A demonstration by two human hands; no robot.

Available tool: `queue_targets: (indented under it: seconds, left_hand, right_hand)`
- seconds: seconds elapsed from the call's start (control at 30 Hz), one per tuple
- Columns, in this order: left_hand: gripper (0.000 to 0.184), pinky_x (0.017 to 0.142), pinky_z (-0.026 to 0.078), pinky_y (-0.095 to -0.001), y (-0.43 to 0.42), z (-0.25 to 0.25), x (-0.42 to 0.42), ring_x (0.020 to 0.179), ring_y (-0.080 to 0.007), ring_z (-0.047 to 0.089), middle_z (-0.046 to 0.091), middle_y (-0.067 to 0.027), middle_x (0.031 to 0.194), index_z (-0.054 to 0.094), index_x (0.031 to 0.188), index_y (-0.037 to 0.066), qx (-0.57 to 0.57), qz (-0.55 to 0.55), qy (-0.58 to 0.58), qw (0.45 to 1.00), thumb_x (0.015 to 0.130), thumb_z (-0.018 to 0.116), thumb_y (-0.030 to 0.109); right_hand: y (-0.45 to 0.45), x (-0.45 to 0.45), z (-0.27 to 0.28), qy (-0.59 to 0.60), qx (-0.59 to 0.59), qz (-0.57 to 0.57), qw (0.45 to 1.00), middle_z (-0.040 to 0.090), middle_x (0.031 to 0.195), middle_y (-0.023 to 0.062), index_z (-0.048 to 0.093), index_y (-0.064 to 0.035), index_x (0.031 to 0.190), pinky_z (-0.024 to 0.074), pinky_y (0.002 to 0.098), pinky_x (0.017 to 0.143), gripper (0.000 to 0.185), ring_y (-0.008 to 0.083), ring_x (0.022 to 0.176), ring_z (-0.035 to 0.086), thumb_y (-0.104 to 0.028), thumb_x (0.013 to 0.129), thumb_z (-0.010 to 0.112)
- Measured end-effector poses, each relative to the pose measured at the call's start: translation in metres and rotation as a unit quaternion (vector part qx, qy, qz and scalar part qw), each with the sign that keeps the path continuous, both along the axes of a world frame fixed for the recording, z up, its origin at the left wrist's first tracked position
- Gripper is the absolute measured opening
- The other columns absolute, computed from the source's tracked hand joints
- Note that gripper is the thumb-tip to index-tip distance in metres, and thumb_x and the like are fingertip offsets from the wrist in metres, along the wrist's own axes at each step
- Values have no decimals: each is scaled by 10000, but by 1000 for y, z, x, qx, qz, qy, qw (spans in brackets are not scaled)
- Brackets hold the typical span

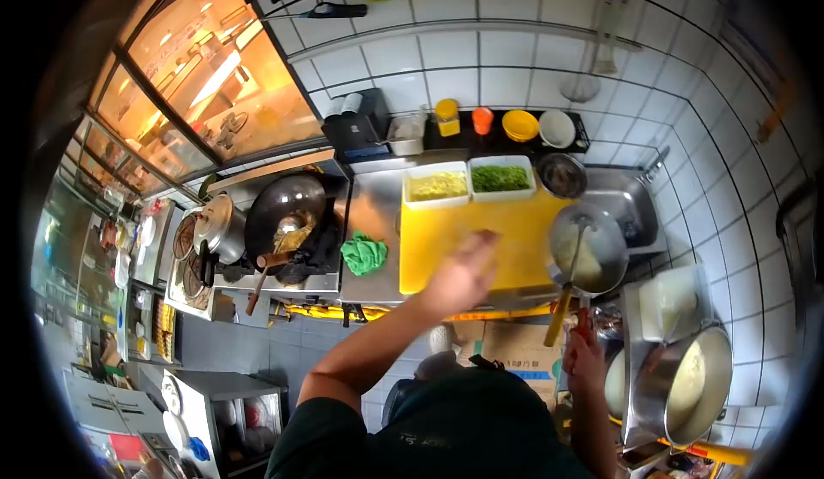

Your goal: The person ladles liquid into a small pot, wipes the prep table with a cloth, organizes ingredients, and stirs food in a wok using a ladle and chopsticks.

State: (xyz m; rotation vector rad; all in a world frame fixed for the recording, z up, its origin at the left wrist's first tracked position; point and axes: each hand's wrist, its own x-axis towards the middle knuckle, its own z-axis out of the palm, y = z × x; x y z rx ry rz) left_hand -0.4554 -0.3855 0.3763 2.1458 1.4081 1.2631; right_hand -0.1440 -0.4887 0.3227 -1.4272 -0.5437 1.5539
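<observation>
My left hand [463, 275] is over the front part of the yellow cutting board [524, 239], blurred by motion, so its fingers cannot be made out. At the right, my right hand [584, 360] is wrapped round the red handle [584, 318] of a metal pot [611, 243]. Pale contents and a ladle [562, 307] with a yellowish handle are in that pot, which overlaps the board's right edge. Behind the board stand a white container of chopped yellow food [438, 187] and another of chopped greens [502, 178].
A wok [283, 200] with a ladle sits on the stove at the left, near a lidded pot [225, 228]. A green cloth [364, 254] lies left of the board. The sink [631, 204] and a large pot [717, 385] are at the right.
</observation>
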Motion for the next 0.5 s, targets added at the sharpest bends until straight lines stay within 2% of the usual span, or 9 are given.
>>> queue_targets:
  seconds: [0.03,0.1,0.13,0.17,0.27,0.37,0.5]
  left_hand:
    - [313,715,574,-369,34,-32,-59,867,-263,696,663,-203,1100,639,1201,-18,-107,97,-127,981,899,651,65]
    - [299,551,525,-312,67,-48,-127,649,-203,649,675,-149,873,626,1223,-14,-135,195,-190,953,934,624,66]
    - [302,525,499,-298,83,-61,-160,609,-179,618,650,-112,802,617,1229,-19,-133,195,-227,945,942,622,76]
    - [307,499,473,-284,96,-64,-185,569,-155,588,625,-75,731,608,1236,-24,-133,194,-265,935,950,619,87]
    - [322,451,424,-266,128,-60,-227,521,-117,538,581,-34,698,584,1265,-23,-183,252,-366,877,969,604,102]
    - [284,431,408,-259,156,-46,-253,515,-89,505,561,-17,712,571,1226,-37,-181,234,-443,846,984,592,108]
    - [292,417,399,-261,191,-35,-273,493,-96,490,557,-20,692,572,1244,-7,-163,243,-510,809,988,602,131]
  right_hand:
    - [26,-35,-25,0,-14,10,1000,464,637,-34,573,-67,987,295,218,397,84,55,450,393,-138,969,614]
    - [41,-67,-57,24,-27,7,999,472,654,-29,573,-65,991,306,218,396,90,59,447,396,-143,973,613]
    - [48,-82,-74,21,-44,-7,999,474,664,-28,570,-69,993,311,224,393,88,61,437,390,-145,974,610]
    - [56,-96,-88,34,-36,-13,999,451,627,-20,538,-100,929,297,223,385,94,74,417,382,-123,964,622]
    - [74,-130,-129,36,-26,-54,998,462,640,-17,495,-113,870,299,235,386,173,85,418,388,-164,982,617]
    - [96,-156,-152,-8,8,-97,995,459,637,-13,506,-119,890,295,241,385,159,85,429,403,-178,989,616]
    - [119,-157,-181,0,34,-70,997,529,664,7,533,-118,949,349,249,420,132,120,442,450,-206,991,622]
